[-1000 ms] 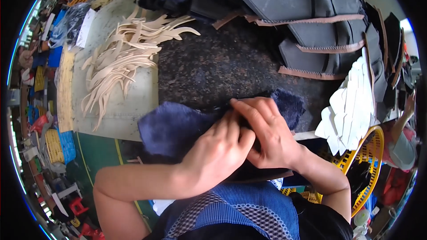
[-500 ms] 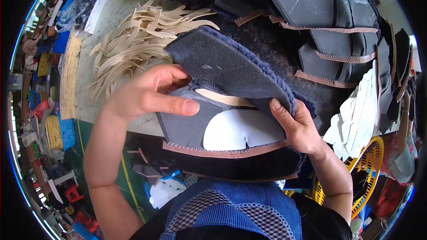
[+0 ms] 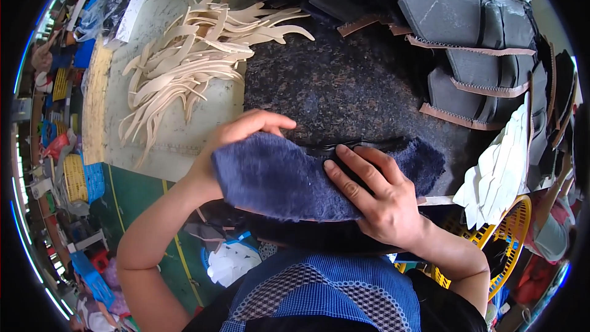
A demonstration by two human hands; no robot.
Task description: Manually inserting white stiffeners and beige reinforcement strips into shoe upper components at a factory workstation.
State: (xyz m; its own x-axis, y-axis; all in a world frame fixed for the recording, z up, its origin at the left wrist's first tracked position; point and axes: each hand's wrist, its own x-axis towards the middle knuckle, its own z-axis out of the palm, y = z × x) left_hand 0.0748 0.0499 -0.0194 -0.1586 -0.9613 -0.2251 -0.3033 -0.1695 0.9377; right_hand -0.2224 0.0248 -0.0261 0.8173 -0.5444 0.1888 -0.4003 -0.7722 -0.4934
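A folded shoe-upper-like piece (image 3: 279, 175) of dark blue fleece lies in front of me, its plush side up. My right hand (image 3: 384, 200) lies on its right part, fingers stretched flat over the fleece and a dark glossy strip; its thumb is hidden. My left hand (image 3: 243, 128) is behind the left end, which covers the thumb and palm; fingers show above the far edge, pointing right. Whether they grip the piece is hidden. The grey inner side and white insert are out of sight.
A heap of cream curved strips (image 3: 184, 61) lies at the far left. Grey pieces with brown stitched edges (image 3: 470, 15) are stacked at the right, above overlapping white cut shapes (image 3: 495, 166). A yellow basket (image 3: 510, 246) stands low right; a blue-rimmed container (image 3: 230, 261) holds white scraps.
The raised fleece flap has come down toward me, covering the grey inside and white insert. My right hand moved from gripping its edge to lying on top. My left hand went behind it.
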